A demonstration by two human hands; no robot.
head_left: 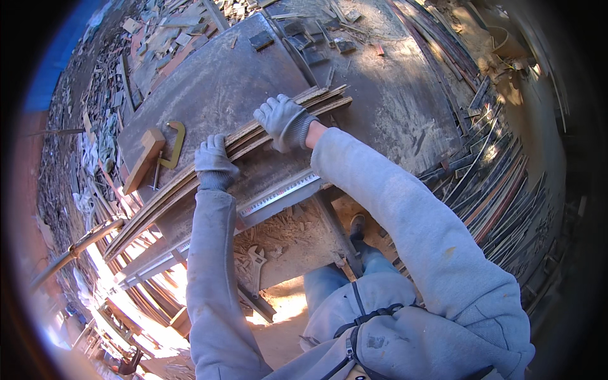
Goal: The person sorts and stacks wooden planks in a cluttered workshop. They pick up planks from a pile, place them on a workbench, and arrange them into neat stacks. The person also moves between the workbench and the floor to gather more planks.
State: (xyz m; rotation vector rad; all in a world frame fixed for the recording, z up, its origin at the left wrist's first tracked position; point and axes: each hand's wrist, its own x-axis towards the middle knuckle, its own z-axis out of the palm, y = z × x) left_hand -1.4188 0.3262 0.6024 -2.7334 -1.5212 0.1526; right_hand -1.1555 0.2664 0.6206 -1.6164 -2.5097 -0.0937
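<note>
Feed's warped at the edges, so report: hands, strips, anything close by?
Left hand, right hand on stacked wooden strips. Strips slant across dark tabletop. Yellow C-shaped tool near left hand.

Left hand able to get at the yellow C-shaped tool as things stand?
Probably yes: the yellow C-shaped tool lies close to the left hand, with only bare tabletop visible between. That hand is on the wooden strips, so it would likely have to let go first.

There are two hands [285, 121]; at least three stacked strips [246, 142]; one yellow clamp [180, 145]; one wrench [256, 272].
</note>
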